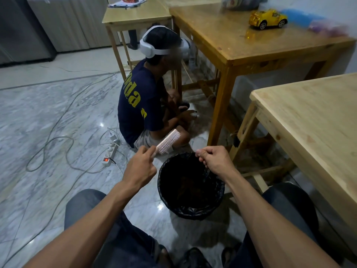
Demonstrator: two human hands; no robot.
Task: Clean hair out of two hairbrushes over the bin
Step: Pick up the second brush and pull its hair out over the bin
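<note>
My left hand point(140, 165) grips the handle of a pale pink hairbrush point(167, 142), whose bristles face right and down, just left of the bin's far rim. A round bin point(164, 182) lined with a black bag stands on the floor between my knees. My right hand point(216, 160) hovers over the bin's far right rim, thumb and fingers pinched together; thin dark strands seem to hang from it into the bin, though they are hard to make out. A second hairbrush is not in view.
A person in a dark blue shirt point(139, 101) sits on the marble floor just beyond the bin. Wooden tables point(313, 120) stand at the right and behind. A power strip point(110, 153) and cables lie on the floor to the left. A yellow toy car point(267, 18) sits on the far table.
</note>
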